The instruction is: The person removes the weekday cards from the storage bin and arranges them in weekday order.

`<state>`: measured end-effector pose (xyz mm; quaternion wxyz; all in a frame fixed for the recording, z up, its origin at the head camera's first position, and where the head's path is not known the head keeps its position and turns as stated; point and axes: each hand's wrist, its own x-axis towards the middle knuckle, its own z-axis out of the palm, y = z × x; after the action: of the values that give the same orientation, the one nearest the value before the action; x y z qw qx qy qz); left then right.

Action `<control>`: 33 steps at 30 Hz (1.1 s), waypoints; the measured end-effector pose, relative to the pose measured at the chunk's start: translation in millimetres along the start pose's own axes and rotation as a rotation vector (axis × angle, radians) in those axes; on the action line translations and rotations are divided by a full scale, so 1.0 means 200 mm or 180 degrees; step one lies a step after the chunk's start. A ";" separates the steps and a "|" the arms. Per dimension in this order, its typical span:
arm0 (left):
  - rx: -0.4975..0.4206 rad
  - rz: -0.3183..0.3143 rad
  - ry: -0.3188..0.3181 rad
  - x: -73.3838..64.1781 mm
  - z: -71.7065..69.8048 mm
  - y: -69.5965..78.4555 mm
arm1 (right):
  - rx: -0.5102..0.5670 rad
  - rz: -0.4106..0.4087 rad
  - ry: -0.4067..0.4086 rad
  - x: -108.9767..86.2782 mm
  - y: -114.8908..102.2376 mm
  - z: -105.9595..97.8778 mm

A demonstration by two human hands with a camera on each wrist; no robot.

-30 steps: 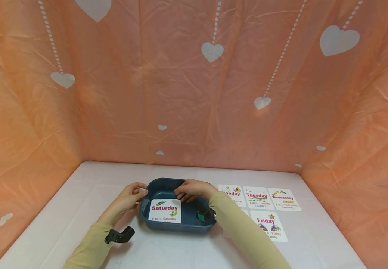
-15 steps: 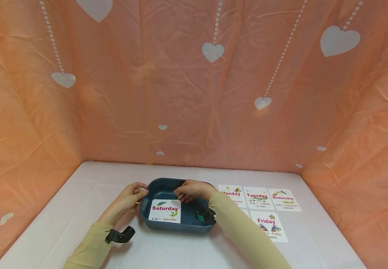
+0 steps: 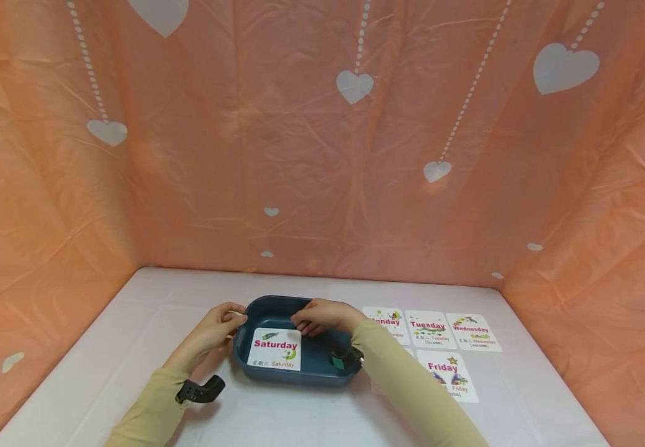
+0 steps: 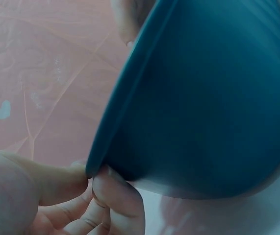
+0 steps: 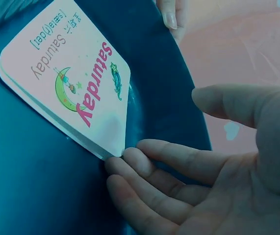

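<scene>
A dark blue plastic basin (image 3: pixel 322 370) sits on the white table, and the thumb and forefinger of my left hand (image 3: pixel 214 329) pinch its left rim. Inside it lies a flashcard reading "Saturday" (image 5: pixel 76 63), slanted against the basin wall, with another layer of card showing beneath its edge. My right hand (image 3: pixel 324 315) reaches down into the basin. Its fingertips (image 5: pixel 117 166) touch one corner of the cards, while the thumb (image 5: pixel 223 104) stands well apart from them.
Right of the basin, flashcards lie in rows: Monday (image 3: pixel 385 317), Tuesday (image 3: pixel 431 329), Wednesday (image 3: pixel 473 332) and Friday (image 3: pixel 447 372). Another card is mostly covered by the right sleeve (image 3: pixel 395 379). An orange cloth (image 3: pixel 311 155) with white hearts surrounds the table.
The Saturday card has shifted slightly toward the far side of the basin and shows a little more of its face. The right hand has moved a touch to the right; the left hand keeps its place.
</scene>
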<state>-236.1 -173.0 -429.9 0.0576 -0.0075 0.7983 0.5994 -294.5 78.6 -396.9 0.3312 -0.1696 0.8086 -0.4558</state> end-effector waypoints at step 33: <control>-0.0028 -0.0021 -0.0009 0.00 0.00 0.00 | 0.0377 -0.0383 0.0477 0.00 0.01 0.04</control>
<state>-235.5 -172.9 -430.6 0.0606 -0.0096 0.7955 0.6028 -288.9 75.4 -402.0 0.2513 -0.1634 0.7910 -0.5333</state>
